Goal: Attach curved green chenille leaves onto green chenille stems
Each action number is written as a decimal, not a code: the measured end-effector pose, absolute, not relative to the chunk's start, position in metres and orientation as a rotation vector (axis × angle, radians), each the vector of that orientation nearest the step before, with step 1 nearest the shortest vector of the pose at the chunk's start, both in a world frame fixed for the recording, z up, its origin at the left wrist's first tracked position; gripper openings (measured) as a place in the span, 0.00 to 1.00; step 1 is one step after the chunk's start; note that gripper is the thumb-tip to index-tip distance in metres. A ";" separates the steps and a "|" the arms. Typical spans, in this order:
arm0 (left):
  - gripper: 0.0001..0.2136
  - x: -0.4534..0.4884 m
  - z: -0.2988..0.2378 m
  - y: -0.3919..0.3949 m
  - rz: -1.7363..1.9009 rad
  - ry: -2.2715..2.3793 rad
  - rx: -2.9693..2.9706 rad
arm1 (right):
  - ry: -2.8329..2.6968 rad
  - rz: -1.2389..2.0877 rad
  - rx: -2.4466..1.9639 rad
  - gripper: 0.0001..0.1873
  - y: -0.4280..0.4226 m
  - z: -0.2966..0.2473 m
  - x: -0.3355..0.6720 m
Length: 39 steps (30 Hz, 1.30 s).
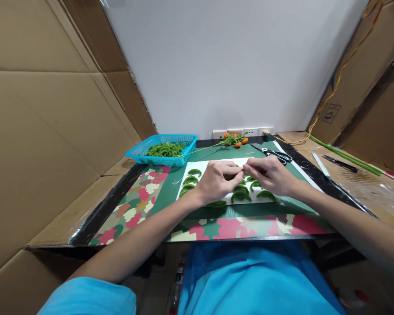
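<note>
My left hand and my right hand meet fingertip to fingertip over a white sheet. Both are closed in a pinch, and what lies between the fingertips is too small and covered to make out. Around and beneath them, curved fuzzy green pieces lie in rows on the sheet. One green piece rests by the sheet's front edge, below my left wrist. My hands hide the middle of the sheet.
A blue plastic basket holds many fuzzy green pieces. Behind the sheet lies an orange-flowered stem. Black-handled scissors are at the back right; a white-handled tool and black tweezers lie farther right. Cardboard walls flank the table.
</note>
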<state>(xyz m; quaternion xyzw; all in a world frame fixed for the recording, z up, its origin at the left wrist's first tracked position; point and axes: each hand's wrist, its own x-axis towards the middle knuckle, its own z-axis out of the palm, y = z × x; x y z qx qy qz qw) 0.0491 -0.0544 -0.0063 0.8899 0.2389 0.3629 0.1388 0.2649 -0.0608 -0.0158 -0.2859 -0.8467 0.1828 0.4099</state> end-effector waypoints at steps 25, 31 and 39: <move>0.17 0.045 -0.006 -0.047 0.866 0.661 1.900 | -2.047 0.579 -0.769 0.24 -0.062 -0.015 0.262; 0.13 0.042 0.002 -0.052 1.206 0.483 3.131 | -1.574 1.468 -0.753 0.31 -0.061 -0.014 0.252; 0.11 0.047 -0.001 -0.053 1.137 0.812 2.531 | -1.774 0.937 -0.750 0.27 -0.061 -0.016 0.253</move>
